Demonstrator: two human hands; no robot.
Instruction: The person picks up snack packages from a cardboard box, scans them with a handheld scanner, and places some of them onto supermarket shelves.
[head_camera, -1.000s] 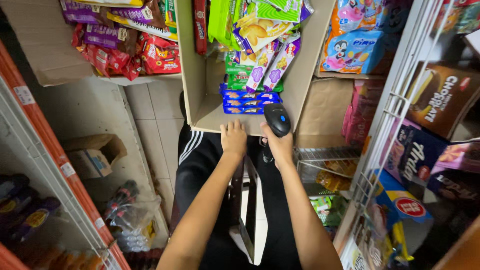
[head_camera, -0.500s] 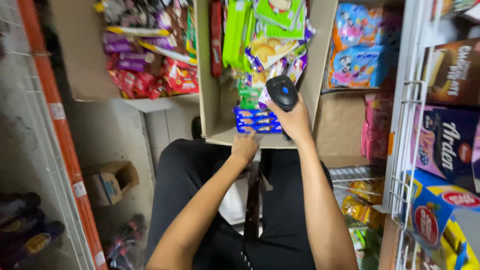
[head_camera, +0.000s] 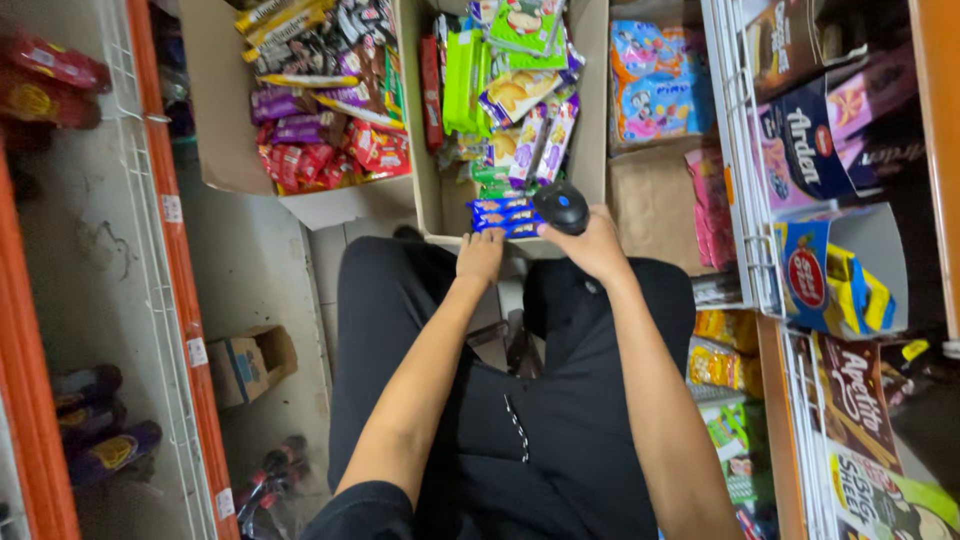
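At upper centre I see an open cardboard box (head_camera: 430, 190) packed with snack packets: green and purple ones upright, blue biscuit packs (head_camera: 503, 215) stacked flat at its near edge. My left hand (head_camera: 481, 255) rests there, fingers curled on the rim. My right hand (head_camera: 597, 247) grips a black barcode scanner (head_camera: 560, 207), head toward the box, handle hidden in my fist.

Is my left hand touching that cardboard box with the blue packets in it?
Touching. The head view shows the left hand resting on the near edge of the cardboard box, its fingers lying over the rim with no gap.
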